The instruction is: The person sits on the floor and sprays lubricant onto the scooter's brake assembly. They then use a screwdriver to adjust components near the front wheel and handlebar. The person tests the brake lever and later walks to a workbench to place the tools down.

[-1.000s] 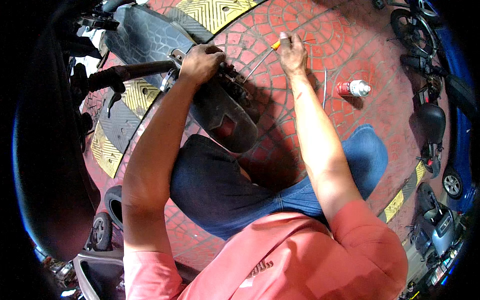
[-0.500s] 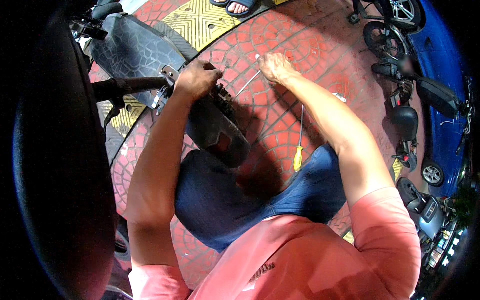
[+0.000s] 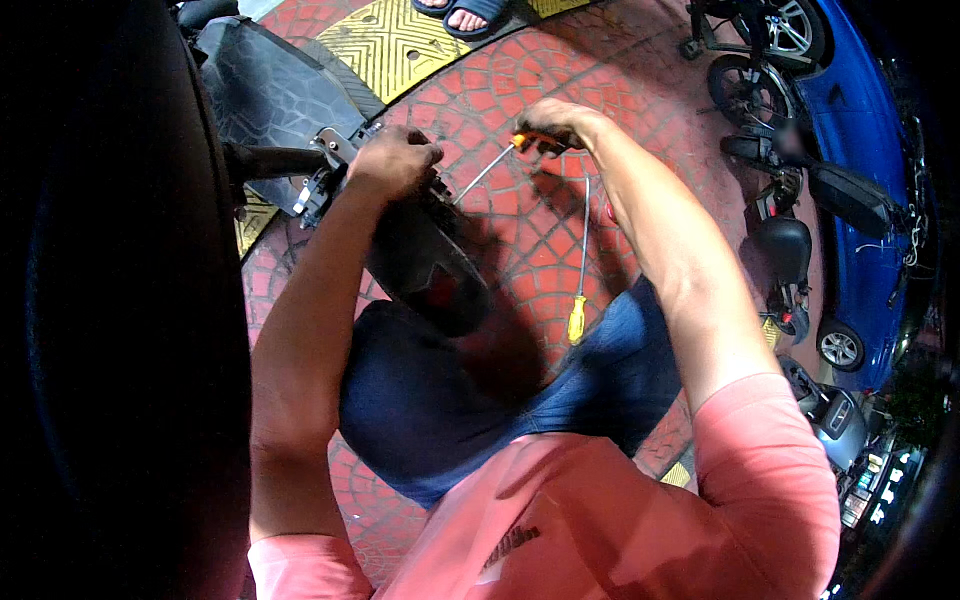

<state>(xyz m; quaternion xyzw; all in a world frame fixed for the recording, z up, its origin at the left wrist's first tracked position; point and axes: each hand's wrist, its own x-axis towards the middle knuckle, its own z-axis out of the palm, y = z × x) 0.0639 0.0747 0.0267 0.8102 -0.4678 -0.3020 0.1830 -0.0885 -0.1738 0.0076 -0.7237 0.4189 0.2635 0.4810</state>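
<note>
A black kick scooter lies at the left, its dark deck (image 3: 285,95) pointing away and its metal hinge bracket (image 3: 335,148) beside my left hand (image 3: 395,162). That hand's fingers curl over the scooter near the bracket; what their tips press on is hidden. Toward my knees runs a black fender-like part (image 3: 425,275) with a red patch. My right hand (image 3: 562,122) is closed round the orange handle of a screwdriver (image 3: 487,172). Its thin shaft slants down-left, and the tip reaches the scooter's edge below my left hand.
On the red paving (image 3: 520,250) lies a second screwdriver with a yellow handle (image 3: 577,318), near my knee. A yellow ramp (image 3: 395,45) and a person's sandalled feet (image 3: 467,18) are at the far side. Parked two-wheelers (image 3: 780,245) and a blue car (image 3: 850,110) line the right.
My right hand has rolled over, so the screwdriver's orange handle now shows beneath it. My left hand keeps its hold on the scooter. The whole view has shifted slightly.
</note>
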